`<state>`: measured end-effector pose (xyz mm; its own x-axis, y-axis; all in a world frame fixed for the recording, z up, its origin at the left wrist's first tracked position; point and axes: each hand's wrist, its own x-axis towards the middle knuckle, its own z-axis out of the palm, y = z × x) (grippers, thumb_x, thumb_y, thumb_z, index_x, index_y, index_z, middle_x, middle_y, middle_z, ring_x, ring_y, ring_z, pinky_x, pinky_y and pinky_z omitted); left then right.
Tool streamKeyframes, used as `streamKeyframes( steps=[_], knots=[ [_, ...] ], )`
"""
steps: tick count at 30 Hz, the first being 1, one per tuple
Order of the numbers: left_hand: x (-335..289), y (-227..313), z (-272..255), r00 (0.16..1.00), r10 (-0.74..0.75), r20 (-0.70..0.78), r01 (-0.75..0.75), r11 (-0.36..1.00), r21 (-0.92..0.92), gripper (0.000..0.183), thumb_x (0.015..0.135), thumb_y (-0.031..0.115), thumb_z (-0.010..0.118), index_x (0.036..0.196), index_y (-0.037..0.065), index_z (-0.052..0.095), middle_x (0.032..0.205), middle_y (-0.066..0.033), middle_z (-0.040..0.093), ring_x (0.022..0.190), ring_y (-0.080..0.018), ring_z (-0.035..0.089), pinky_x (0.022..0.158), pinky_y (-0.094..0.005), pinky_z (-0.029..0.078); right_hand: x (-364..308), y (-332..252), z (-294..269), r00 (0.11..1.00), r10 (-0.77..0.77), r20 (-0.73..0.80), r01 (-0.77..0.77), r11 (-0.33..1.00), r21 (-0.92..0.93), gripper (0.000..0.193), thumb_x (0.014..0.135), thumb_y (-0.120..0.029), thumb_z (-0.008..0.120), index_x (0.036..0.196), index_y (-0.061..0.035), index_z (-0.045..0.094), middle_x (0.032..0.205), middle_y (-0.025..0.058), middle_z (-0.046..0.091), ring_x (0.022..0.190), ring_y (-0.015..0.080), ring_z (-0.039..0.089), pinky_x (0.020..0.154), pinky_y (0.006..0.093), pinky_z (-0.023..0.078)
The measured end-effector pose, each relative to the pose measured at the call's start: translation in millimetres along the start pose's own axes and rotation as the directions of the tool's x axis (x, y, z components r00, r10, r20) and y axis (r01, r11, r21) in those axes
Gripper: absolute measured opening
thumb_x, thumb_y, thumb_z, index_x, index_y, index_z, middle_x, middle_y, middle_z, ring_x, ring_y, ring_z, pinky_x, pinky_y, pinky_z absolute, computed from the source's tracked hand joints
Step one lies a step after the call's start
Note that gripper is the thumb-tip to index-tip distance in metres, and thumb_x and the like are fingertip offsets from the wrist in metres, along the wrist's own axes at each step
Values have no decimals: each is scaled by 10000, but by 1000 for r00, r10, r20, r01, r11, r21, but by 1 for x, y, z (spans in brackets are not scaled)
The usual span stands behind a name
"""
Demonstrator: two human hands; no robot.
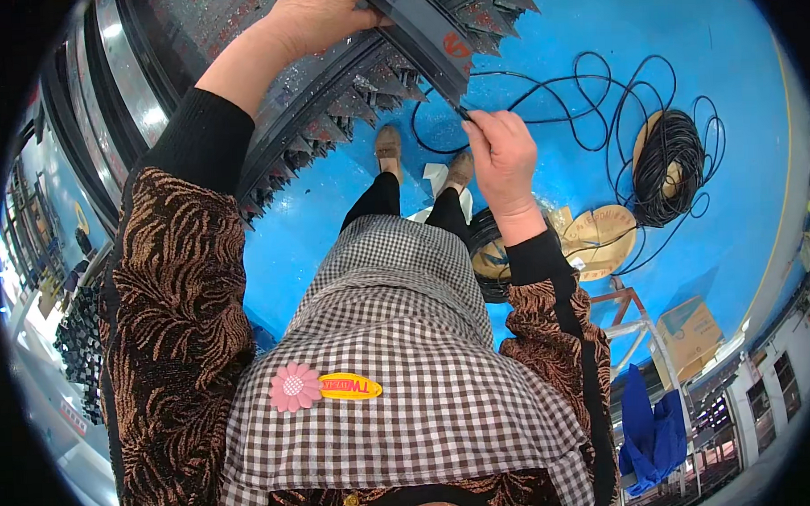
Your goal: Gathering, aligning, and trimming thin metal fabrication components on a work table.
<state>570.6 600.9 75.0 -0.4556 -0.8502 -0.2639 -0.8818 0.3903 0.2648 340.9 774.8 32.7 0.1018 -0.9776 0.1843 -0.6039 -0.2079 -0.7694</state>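
Observation:
My left hand (317, 20) is closed at the near edge of a long dark grey profile (426, 40), which bears a red mark near its angled end. Thumb and fingers of my right hand (503, 156) pinch a thin black rubber strip (458, 108) at that end. From there a loose black length runs in loops over the floor towards a coil (668, 177). Beneath the held profile lies a stack of similar dark profiles (329, 108), their pointed, angle-cut ends jutting towards me and specked with shavings. The fingertips of my left hand are partly hidden.
Cardboard discs (614, 232) and another black coil (491, 281) lie on the blue floor (665, 30) by my right forearm. Farther right stand a metal frame (644, 320) with blue cloth (650, 432) and a cardboard box (691, 337). Long dark bars (131, 71) rise at left.

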Motion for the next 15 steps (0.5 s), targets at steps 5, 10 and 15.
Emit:
streamKeyframes(
  steps=[5,10,15],
  knots=[
    [-2,-3,0,996,80,-42,-79,997,26,590,618,167,715,1157,158,477,1281,-117,358,1292,-363,245,1086,-521,130,1,1,1,1000,1,-24,0,999,43,125,740,-50,644,864,-41,628,762,46,576,658,201,498,614,291,423],
    [-4,4,-4,999,3,-35,-4,1000,-26,595,613,163,715,1156,162,475,1281,-111,360,1290,-365,246,1089,-521,126,0,3,0,1000,-18,-22,19,999,42,127,732,-43,647,857,-40,630,755,45,571,653,202,495,610,293,422],
    [0,2,-6,959,-155,237,196,967,-162,609,594,161,719,1152,158,476,1280,-107,368,1290,-365,249,1088,-522,131,4,5,4,993,-103,-55,102,995,-20,120,735,-42,640,854,-38,628,755,47,569,647,203,494,605,293,421]
  ],
)
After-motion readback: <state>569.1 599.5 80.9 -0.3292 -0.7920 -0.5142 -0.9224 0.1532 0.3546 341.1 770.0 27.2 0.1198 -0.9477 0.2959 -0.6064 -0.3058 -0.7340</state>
